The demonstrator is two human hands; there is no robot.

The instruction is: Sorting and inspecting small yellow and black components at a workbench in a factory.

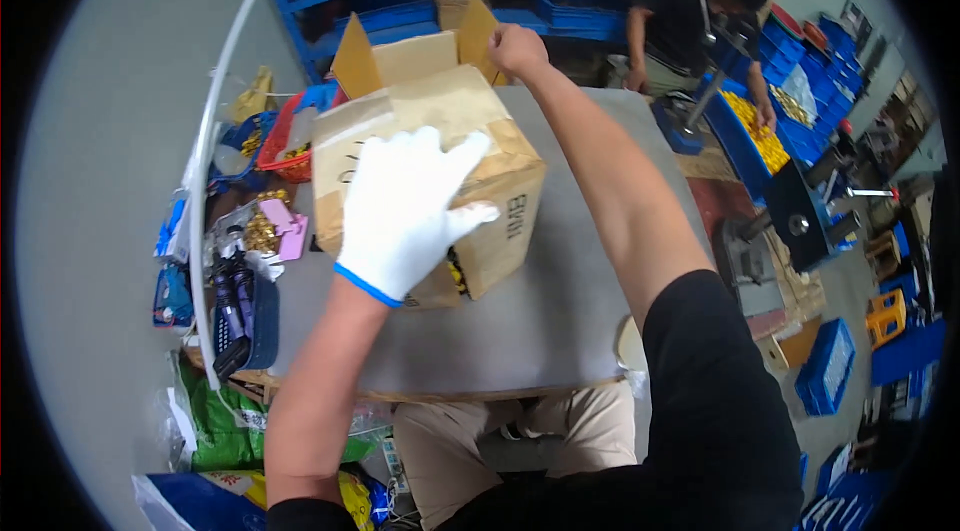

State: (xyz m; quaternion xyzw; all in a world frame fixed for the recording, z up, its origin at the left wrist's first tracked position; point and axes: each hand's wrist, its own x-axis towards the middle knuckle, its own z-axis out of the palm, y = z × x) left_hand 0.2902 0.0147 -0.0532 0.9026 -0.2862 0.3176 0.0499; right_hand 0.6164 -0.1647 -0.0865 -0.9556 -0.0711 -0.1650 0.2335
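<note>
Nearest the lens, a black sleeve covers the person's right upper arm, and the bare forearm runs up from it to the right hand, closed on the far upright flap of a brown cardboard box. The left hand, in a white glove with a blue cuff, lies flat with spread fingers on the folded near flap of that box, pressing its top rather than gripping it. Under both hands the box sits tilted on a grey table, its lower corner just beneath the gloved palm. To the right of the box and below the left hand, the grey surface runs bare to the table's near edge, leaving free room there. Left of the gloved hand the table edge is crowded: a pink small box, a black calculator, and a red basket stand close beside the carton. Beyond the right hand, another person bends at blue bins, well apart.
</note>
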